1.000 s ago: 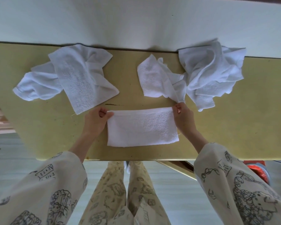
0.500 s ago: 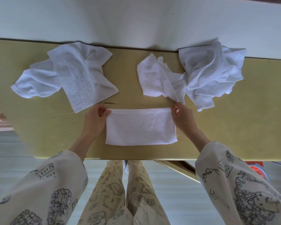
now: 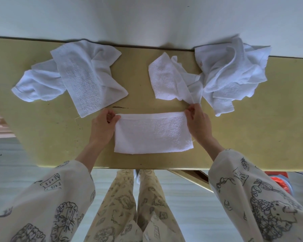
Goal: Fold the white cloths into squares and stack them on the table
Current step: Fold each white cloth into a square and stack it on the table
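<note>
- Two hands on one folded white cloth [image 3: 153,132], lying flat as a long rectangle near the front edge of the yellow worktop [image 3: 252,130].
- Left hand [image 3: 101,127] at the cloth's far-left corner, thumb and curled fingers pinching the hem: grip clamped on the folded white cloth.
- Right hand [image 3: 198,124] at the far-right corner, fingers curled over the hem in the same pinch: grip likewise clamped on the cloth.
- Far left of the worktop: loose heap of white cloths [image 3: 72,77], one flat strip draped over a crumpled one, its near corner just beside the left hand.
- Far right: larger crumpled pile of white cloths [image 3: 224,74] against the pale wall [image 3: 147,18], one trailing corner reaching down close to the right hand.
- Printed cream sleeves [image 3: 252,193] and matching trousers [image 3: 135,206] below the worktop edge.
</note>
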A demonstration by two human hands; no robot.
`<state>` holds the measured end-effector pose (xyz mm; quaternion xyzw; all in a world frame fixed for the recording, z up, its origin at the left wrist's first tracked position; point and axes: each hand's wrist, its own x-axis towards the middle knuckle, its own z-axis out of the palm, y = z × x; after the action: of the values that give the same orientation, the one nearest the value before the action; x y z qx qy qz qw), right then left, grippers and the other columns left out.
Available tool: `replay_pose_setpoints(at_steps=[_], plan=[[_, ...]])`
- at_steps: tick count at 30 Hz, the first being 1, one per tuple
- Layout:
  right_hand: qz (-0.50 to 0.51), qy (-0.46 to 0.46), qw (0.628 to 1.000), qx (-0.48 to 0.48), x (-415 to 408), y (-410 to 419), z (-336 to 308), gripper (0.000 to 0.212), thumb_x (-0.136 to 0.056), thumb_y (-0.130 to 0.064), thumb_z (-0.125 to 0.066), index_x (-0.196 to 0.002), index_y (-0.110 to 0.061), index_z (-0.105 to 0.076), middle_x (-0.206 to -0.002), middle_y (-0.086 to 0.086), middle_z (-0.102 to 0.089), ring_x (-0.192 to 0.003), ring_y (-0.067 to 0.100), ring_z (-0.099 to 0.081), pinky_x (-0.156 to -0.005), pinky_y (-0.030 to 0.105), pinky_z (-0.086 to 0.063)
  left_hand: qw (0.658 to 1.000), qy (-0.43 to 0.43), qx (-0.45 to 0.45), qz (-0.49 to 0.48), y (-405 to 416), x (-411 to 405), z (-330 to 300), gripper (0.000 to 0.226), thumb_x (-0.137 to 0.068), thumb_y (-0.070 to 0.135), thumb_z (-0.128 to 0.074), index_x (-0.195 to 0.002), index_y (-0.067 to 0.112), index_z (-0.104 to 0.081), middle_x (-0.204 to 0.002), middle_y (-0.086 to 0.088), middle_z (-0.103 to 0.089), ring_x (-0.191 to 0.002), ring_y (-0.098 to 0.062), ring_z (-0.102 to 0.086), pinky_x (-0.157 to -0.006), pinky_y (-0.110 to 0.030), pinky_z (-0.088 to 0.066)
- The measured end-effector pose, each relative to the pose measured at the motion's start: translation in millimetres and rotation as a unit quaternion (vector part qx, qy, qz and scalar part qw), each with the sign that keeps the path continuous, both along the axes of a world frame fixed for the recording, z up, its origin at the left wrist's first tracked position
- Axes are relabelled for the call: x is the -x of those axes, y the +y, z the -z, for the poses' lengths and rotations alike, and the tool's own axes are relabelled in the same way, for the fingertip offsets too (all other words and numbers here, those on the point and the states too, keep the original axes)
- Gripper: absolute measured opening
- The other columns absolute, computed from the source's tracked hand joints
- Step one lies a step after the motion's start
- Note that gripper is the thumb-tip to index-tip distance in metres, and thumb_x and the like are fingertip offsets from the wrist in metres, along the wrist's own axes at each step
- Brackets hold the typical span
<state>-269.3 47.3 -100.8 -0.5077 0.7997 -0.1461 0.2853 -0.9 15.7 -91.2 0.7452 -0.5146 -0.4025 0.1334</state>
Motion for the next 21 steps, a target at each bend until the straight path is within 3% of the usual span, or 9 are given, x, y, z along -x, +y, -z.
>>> replay_pose_setpoints(at_steps=[4,7,10,15,17,19,21], plan=[[0.051,-0.027,0.998,0.010,-2.3,-0.6,1.6,0.020,-0.094,-0.021,-0.048,-0.105,-0.004,-0.051,-0.074,0.002,-0.056,-0.068,0.022,-0.055,-0.064,0.038,-0.047,1.000,-0.009,0.005,0.004,-0.2,1.4,0.2,0.010,-0.089,0.023,-0.058,-0.091,0.013,-0.055,-0.086,0.000,-0.056,-0.080,-0.014,-0.049,-0.073,-0.022,-0.033],[0.099,-0.079,0.992,0.027,-1.7,1.0,1.2,0.021,-0.092,-0.018,-0.053,-0.108,-0.005,-0.052,-0.068,-0.010,-0.050,-0.062,0.007,-0.048,-0.064,0.024,-0.039,1.000,-0.009,0.008,0.000,0.4,1.5,2.0,0.013,-0.089,0.023,-0.058,-0.094,0.010,-0.057,-0.086,-0.001,-0.056,-0.080,-0.014,-0.049,-0.073,-0.022,-0.034],[0.142,-0.130,0.980,0.045,-3.0,3.8,-2.2,0.021,-0.089,-0.014,-0.056,-0.109,-0.006,-0.054,-0.081,-0.006,-0.055,-0.074,0.010,-0.053,-0.063,0.013,-0.040,1.000,-0.010,0.010,-0.004,1.4,0.6,2.2,0.015,-0.090,0.024,-0.057,-0.094,0.010,-0.057,-0.087,-0.001,-0.057,-0.081,-0.014,-0.050,-0.074,-0.023,-0.034],[0.184,-0.178,0.964,0.069,-1.6,5.5,-4.4,0.019,-0.086,-0.003,-0.055,-0.105,-0.006,-0.058,-0.087,-0.008,-0.058,-0.083,0.012,-0.057,-0.074,0.015,-0.047,0.999,-0.001,0.023,-0.036,6.9,1.5,-1.5,0.024,-0.095,0.024,-0.045,-0.113,0.008,-0.050,-0.096,-0.003,-0.057,-0.087,-0.018,-0.052,-0.074,-0.025,-0.038],[0.185,-0.171,0.965,0.077,-0.5,6.7,-4.4,0.017,-0.085,-0.002,-0.056,-0.101,-0.007,-0.060,-0.084,-0.012,-0.058,-0.082,0.010,-0.057,-0.074,0.012,-0.046,0.992,-0.076,0.095,0.020,19.2,1.8,-1.2,0.025,-0.095,0.019,-0.041,-0.115,0.005,-0.048,-0.105,-0.012,-0.055,-0.096,-0.027,-0.052,-0.080,-0.033,-0.042],[0.188,-0.167,0.964,0.083,-0.5,7.3,-3.9,0.017,-0.084,-0.003,-0.058,-0.101,-0.007,-0.061,-0.085,-0.010,-0.060,-0.081,0.009,-0.058,-0.073,0.009,-0.046,0.961,-0.170,0.168,0.137,36.6,8.7,1.2,0.030,-0.092,0.019,-0.036,-0.114,0.004,-0.050,-0.109,-0.017,-0.054,-0.099,-0.035,-0.050,-0.082,-0.043,-0.042],[0.193,-0.165,0.963,0.088,-1.4,7.9,-2.7,0.017,-0.085,-0.004,-0.058,-0.101,-0.007,-0.061,-0.087,-0.007,-0.061,-0.081,0.009,-0.058,-0.074,0.009,-0.047,0.936,-0.180,0.195,0.229,50.9,23.1,4.8,0.033,-0.090,0.021,-0.035,-0.115,0.008,-0.051,-0.117,-0.016,-0.054,-0.109,-0.034,-0.049,-0.088,-0.046,-0.041]])
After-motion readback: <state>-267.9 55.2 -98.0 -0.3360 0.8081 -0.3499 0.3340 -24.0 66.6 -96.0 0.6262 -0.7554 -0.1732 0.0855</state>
